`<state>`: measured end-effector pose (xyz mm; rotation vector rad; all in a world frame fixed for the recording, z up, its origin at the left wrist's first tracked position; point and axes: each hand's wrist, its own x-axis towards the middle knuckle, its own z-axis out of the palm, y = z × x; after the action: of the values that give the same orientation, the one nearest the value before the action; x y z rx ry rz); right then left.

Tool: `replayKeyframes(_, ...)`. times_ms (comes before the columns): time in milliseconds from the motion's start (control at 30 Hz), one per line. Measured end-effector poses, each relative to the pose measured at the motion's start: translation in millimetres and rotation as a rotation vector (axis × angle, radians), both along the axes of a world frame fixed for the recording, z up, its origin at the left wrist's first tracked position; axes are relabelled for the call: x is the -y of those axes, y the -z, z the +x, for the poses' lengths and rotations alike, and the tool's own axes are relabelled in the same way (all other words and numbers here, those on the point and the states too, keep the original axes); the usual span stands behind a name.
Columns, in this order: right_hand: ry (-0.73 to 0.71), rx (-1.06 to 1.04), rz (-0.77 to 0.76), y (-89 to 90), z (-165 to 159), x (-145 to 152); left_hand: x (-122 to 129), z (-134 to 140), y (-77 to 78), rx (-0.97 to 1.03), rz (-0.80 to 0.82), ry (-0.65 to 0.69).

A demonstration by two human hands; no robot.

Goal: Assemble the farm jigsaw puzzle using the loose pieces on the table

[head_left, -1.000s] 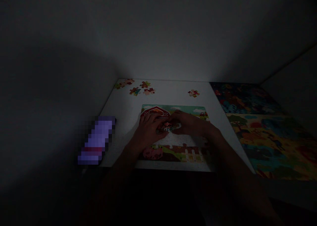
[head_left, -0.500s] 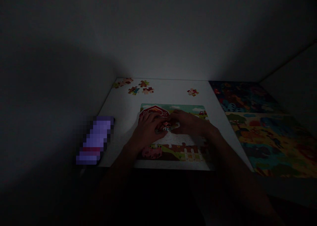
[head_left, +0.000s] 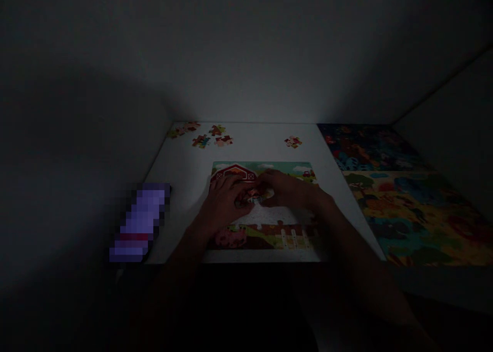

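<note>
Between the two hands we see a small, mainly red-and-white printed patch of jigsaw [head_left: 254, 193], too dim for us to tell whether it is one piece or several. It sits at the lower edge of the upper section [head_left: 235, 170] of a cardboard farm puzzle, printed with a red barn, pale blue sky and white clouds. Our left hand [head_left: 221, 200] lies spread over the barn's left side, its thumb reaching toward the patch. Our right hand [head_left: 288, 188] arches over the section's right part, fingers bent inward beside the patch; we cannot tell whether either hand grips it.

Nearer us, across a bare white gap, lies a joined lower strip [head_left: 265, 236] with a pink pig and white fence posts. Beyond the puzzle on the white tabletop [head_left: 258, 141], we find loose multicoloured pieces [head_left: 201, 141] toward the far left and a lone pink-and-red piece [head_left: 293, 142] farther right. At the left edge is a pixelated violet rectangle [head_left: 140, 221]. To the right lie a dark blue picture [head_left: 370, 146] and, nearer, a yellow-and-teal animal picture [head_left: 416, 218].
</note>
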<state>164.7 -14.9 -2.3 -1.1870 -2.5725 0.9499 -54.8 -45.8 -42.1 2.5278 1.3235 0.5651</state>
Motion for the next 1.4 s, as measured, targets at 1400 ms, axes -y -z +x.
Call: replayKeyframes(1400,0.025,0.011,-0.044,2.2,2.6,0.5,1.5,-0.3,-1.7,-0.009,-0.026,0.006)
